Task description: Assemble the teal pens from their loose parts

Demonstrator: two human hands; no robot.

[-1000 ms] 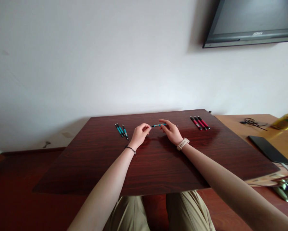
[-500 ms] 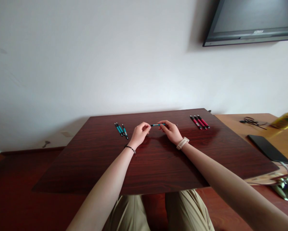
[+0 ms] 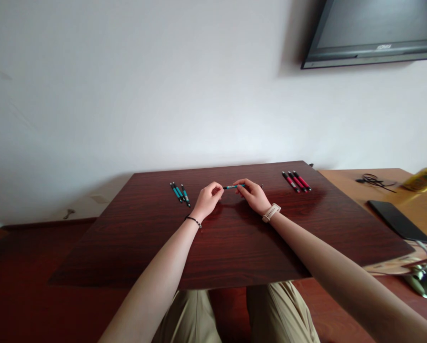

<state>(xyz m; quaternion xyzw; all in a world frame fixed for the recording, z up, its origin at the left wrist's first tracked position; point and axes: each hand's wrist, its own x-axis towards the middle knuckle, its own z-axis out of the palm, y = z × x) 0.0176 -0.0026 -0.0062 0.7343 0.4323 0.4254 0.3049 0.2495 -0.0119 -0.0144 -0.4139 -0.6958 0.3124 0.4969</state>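
Dark wood table (image 3: 234, 247) | left hand (image 3: 208, 200) and right hand (image 3: 254, 196) still pinch teal pen (image 3: 233, 186) at its ends | pen unmoved since earlier, hands barely shifted

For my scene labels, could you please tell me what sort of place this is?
Probably a home or office room: a dark reddish wooden table against a plain white wall, a wall-mounted black flat screen.
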